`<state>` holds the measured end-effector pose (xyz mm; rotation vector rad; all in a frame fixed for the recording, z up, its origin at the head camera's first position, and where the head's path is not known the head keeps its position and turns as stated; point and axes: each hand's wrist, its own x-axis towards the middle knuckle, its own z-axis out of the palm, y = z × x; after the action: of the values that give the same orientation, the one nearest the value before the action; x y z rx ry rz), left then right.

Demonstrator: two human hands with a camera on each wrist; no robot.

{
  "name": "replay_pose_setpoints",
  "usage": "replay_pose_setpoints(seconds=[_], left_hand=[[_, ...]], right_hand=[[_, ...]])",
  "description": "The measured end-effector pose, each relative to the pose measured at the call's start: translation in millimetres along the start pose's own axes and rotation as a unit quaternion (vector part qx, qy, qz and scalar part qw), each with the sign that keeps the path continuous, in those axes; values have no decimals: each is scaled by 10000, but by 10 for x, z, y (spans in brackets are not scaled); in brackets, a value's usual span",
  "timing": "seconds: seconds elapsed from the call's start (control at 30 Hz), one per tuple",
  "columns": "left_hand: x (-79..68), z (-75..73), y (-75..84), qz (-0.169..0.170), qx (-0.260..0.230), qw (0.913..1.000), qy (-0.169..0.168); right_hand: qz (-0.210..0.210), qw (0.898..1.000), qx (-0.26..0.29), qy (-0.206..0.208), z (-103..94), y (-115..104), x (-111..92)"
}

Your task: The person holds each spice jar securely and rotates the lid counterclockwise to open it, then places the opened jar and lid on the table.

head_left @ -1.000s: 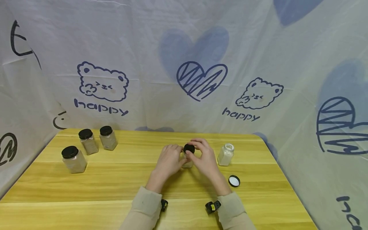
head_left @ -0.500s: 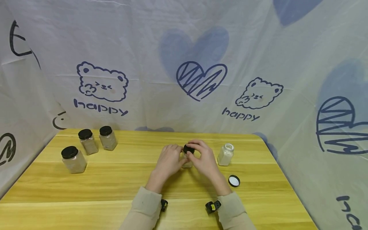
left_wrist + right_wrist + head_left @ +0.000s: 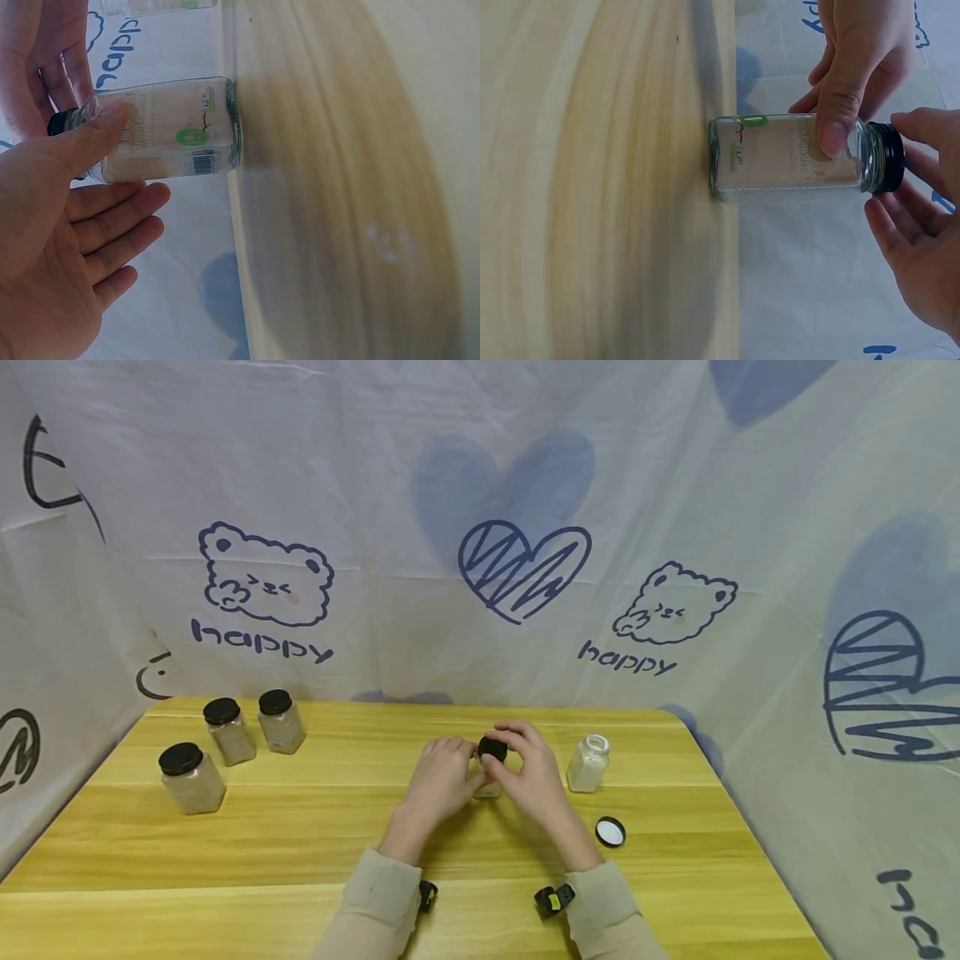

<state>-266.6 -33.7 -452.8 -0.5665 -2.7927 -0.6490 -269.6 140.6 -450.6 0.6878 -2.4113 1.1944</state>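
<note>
A square glass spice jar of beige powder stands upright on the table, its label partly reading onion powder. My left hand holds the body, thumb across the label in both wrist views. At the top, my right hand has thumb and fingers around the black lid, which sits on the neck. Just right of my hands is a lidless jar with pale contents. Nearer to me, a loose black lid lies with its white inner side up.
Three more black-lidded jars stand at the left: one in front, one behind it and one farther back. The wooden table ends at a printed cloth backdrop.
The right hand's thumb and fingers have shifted slightly around the lid. My left hand and the jar have stayed in place.
</note>
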Motion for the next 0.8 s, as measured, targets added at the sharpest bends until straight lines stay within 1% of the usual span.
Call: replay_pose_setpoints(seconds=[0.07, 0.17, 0.27, 0.37, 0.53, 0.67, 0.8], left_hand=[[-3, -1, 1, -3, 6, 10000, -5], [1, 0, 0, -39, 4, 10000, -50], [6, 2, 1, -62, 30, 9999, -94], [5, 2, 5, -27, 71, 9999, -68], [3, 1, 6, 32, 119, 9999, 11], [1, -2, 8, 14, 82, 10000, 6], [0, -5, 8, -9, 48, 10000, -40]], right_hand=[[-21, 10000, -15, 57, 9, 15, 1], [-67, 9998, -178, 85, 14, 19, 1], [-64, 9995, -303, 42, 11, 9, -2], [-50, 9994, -355, -3, 6, -5, -1], [-82, 9995, -284, -107, -3, -19, 6], [-105, 9996, -145, -218, -11, -24, 4], [-96, 9999, -42, -131, -12, -24, -1]])
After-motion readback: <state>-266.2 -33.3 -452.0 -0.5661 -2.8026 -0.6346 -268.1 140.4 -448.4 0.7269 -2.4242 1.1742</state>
